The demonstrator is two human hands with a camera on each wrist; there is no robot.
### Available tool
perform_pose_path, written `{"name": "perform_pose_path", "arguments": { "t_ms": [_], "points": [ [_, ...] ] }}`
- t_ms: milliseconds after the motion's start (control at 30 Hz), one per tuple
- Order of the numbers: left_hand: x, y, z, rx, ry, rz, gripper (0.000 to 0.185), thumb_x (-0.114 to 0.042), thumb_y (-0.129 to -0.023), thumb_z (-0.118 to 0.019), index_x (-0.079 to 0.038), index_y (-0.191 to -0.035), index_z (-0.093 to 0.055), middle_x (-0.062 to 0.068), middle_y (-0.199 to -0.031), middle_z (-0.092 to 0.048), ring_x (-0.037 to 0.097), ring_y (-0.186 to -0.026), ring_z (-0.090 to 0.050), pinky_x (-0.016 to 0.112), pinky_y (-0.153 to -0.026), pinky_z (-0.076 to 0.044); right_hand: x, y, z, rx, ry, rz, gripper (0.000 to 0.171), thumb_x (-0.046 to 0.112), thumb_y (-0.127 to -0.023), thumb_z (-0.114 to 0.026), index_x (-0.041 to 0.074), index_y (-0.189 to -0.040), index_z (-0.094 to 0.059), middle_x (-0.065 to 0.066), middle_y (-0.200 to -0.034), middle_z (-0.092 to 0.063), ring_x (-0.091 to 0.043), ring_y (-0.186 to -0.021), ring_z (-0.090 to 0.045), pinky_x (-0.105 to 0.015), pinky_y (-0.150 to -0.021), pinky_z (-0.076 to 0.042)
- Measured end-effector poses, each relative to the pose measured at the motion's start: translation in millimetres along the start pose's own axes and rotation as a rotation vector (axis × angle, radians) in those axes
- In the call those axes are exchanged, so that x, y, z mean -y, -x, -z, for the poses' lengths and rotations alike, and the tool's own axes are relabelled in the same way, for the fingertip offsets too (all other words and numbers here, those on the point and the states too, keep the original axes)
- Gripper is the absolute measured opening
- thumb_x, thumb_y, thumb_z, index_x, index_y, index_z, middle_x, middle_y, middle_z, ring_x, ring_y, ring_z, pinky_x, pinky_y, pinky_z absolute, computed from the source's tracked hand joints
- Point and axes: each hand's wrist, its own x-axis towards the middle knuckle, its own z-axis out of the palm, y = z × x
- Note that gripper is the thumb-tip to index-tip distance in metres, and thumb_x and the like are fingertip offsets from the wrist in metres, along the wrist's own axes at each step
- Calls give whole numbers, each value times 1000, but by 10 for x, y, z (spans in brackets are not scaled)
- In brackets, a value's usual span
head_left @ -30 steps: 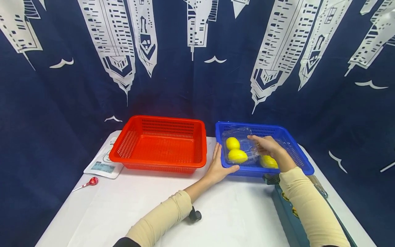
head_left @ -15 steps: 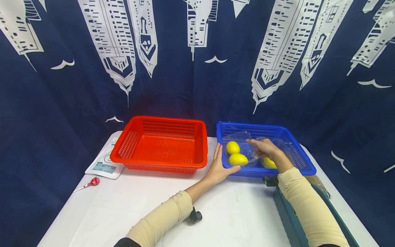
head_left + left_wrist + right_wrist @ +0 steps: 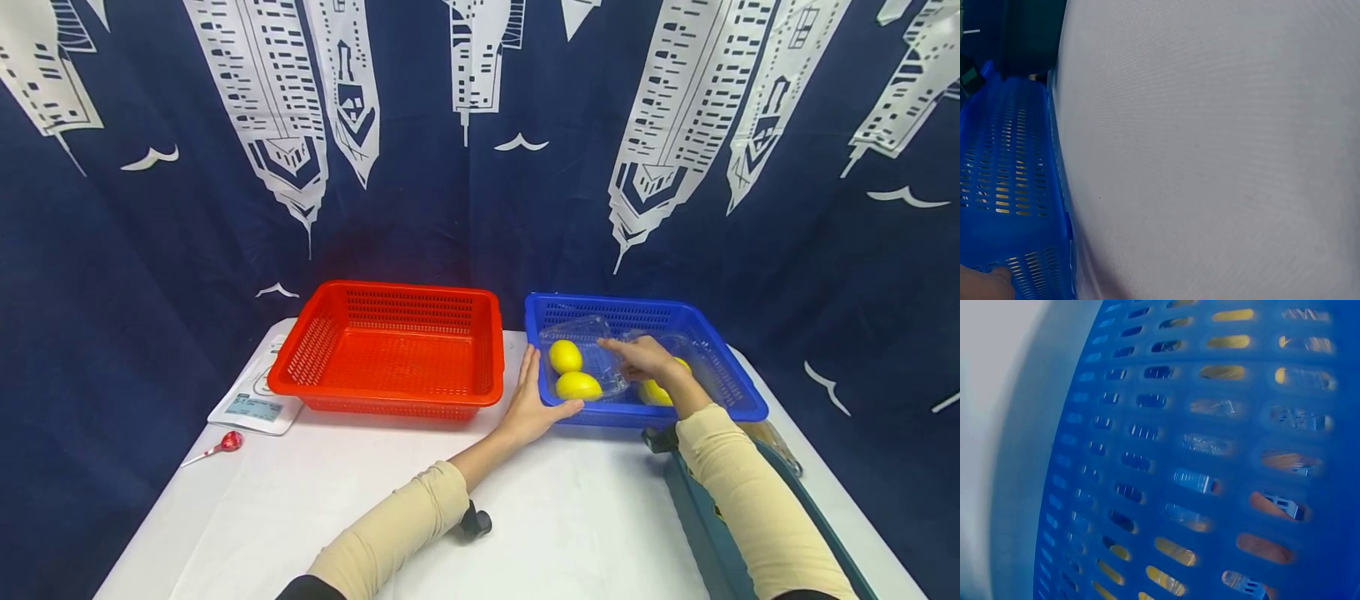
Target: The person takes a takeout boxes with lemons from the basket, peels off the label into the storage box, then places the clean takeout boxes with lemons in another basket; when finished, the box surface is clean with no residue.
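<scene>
A white tabletop (image 3: 375, 500) before a skyline curtain. At two o'clock, the blue basket (image 3: 731, 387) holds a clear clamshell (image 3: 592, 367) of lemons (image 3: 577, 386) — right hand (image 3: 641, 358) grips it (fingers curled); left hand (image 3: 532, 404), fingers straight, steadies the basket's near-left corner.

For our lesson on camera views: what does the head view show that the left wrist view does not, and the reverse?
Only the head view shows the red basket, the lemons, the clear packs and both hands. Only the left wrist view shows the blue basket wall's slots close up. Both show the blue basket, the white table and the left hand at its corner.
</scene>
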Motion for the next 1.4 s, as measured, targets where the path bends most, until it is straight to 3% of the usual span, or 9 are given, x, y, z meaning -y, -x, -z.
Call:
{"name": "perform_pose_path", "arguments": {
  "t_ms": [267,533,733,833,900,1033,1133,1233,1400],
  "points": [
    [-7,1,9,-1,3,-8,109,-43,-80,-77,-13,-158,-6,-5,-166,3,23,-152,-17,47,-122,-25,21,-10,-18,-8,18,15,50,45,-96,-54,18,-55,-48,9,-46,-31,-7,-43,-33,-22,-49,-39],
    [14,0,16,-2,-5,-7,109,-42,-80,-77,-11,-158,-7,-4,-166,4,25,-152,-17,48,-121,-25,4,-66,-106,-24,61,-5,44,40,-99,-50,13,-64,-47,11,-45,-37,-4,-41,-35,-21,-52,-41],
    [19,9,15,-5,-3,4,110,-43,-80,-77,-11,-158,-7,-5,-166,4,23,-152,-17,48,-121,-25,13,-88,-141,17,88,-12,55,42,-99,-47,15,-51,-42,10,-41,-33,-6,-37,-30,-27,-61,-45],
    [19,2,6,-5,-3,6,110,-44,-80,-77,-13,-158,-6,-6,-166,3,22,-152,-16,47,-122,-24,28,-68,-155,27,70,-17,53,40,-100,-47,-8,-84,-60,-7,-60,-57,-11,-51,-55,-30,-71,-53],
    [19,-3,-7,-3,-4,2,110,-44,-80,-77,-13,-158,-6,-6,-166,3,22,-152,-15,47,-122,-24,24,-46,-165,42,55,-9,65,38,-101,-46,-24,-121,-44,-26,-95,-63,-25,-80,-70,-36,-87,-56],
    [21,-8,-29,3,-4,-5,110,-44,-80,-77,-13,-158,-6,-6,-166,3,23,-152,-16,48,-122,-24,-7,-33,-187,73,32,-15,59,35,-103,-43,-24,-110,-48,-35,-114,-56,-43,-124,-55,-47,-106,-48],
    [19,-8,-41,5,-9,-6,110,-44,-80,-77,-13,-158,-6,-6,-166,3,24,-152,-16,49,-121,-25,-47,-44,-201,94,26,-37,58,38,-102,-43,-19,-111,-52,-36,-119,-58,-46,-130,-48,-51,-109,-44],
    [20,-19,-56,3,-11,-11,110,-44,-80,-77,-13,-158,-7,-6,-166,3,24,-152,-16,48,-121,-25,-88,-48,-215,109,32,-35,80,41,-103,-41,-22,-144,-14,-39,-145,-36,-48,-134,-41,-55,-110,-40],
    [16,-42,-67,-11,-8,-28,110,-43,-79,-78,-9,-157,-9,-3,-166,0,26,-152,-18,50,-121,-26,-112,-55,-227,111,2,-31,83,42,-103,-40,-20,-146,-6,-40,-147,-32,-51,-137,-35,-56,-112,-37]
  ]
}}
